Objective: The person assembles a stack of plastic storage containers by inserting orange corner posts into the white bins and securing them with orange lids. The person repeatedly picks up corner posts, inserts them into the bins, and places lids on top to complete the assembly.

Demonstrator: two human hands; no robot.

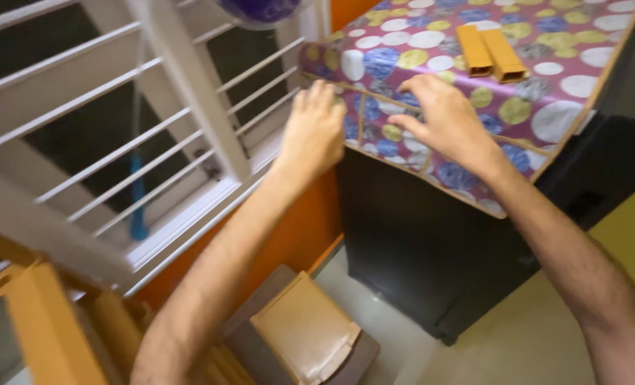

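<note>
My left hand (316, 128) and right hand (442, 117) both rest on the front edge of the dotted cloth cover (546, 107) on the black fridge (432, 249), fingers loose and holding nothing. The edge runs left to right under both grips. Window bars (153, 164) crowd the left; the right side is open.

The left hand (316, 132) is smeared by motion, so whether its fingers (322, 94) touch the spotted cover (546, 43) cannot be told. The right hand (442, 117) hides the cover's edge beneath it. A purple round object (260, 8) is cut off by the top edge, and the bin (307, 339) by the bottom edge.
</note>
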